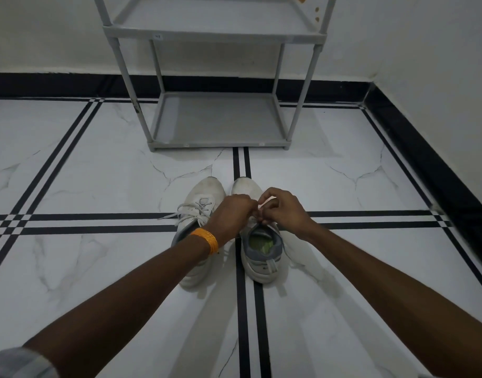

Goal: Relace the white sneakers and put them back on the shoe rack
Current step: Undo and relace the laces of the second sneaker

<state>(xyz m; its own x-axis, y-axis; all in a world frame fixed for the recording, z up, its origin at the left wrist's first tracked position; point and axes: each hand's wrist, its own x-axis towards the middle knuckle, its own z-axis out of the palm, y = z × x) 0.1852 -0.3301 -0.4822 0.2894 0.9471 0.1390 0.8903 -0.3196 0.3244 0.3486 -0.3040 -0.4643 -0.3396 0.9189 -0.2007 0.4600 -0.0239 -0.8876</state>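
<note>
We've got both white sneakers parked side by side on the floor, toes pointing at the shoe rack a bit further off. The left sneaker looks laced already, with loose ends trailing off to its left. The right sneaker is the one we're on: both hands are bunched right over its tongue area. Our left hand is curled shut, and our right hand is pinched at the fingertips on what looks like a bit of the white lace. Honestly the lace is mostly hidden between the fingers, so we can't tell exactly how much each grip holds.

Handling-wise, these should be easy: light shoes, soft uppers, squashy soles. The lace is thin and floppy, so we'd guess a fingertip pinch near the end is the way to thread it. For carrying later, the heel collar or the pull loop at the back seems the obvious spot.

The floor is glossy white marble-look tile with black stripe inlays, probably slick, so a shoe could skid if we tug hard. The rack is grey, its visible shelves bare, standing against a white wall with a black skirting. Lighting's dim.
</note>
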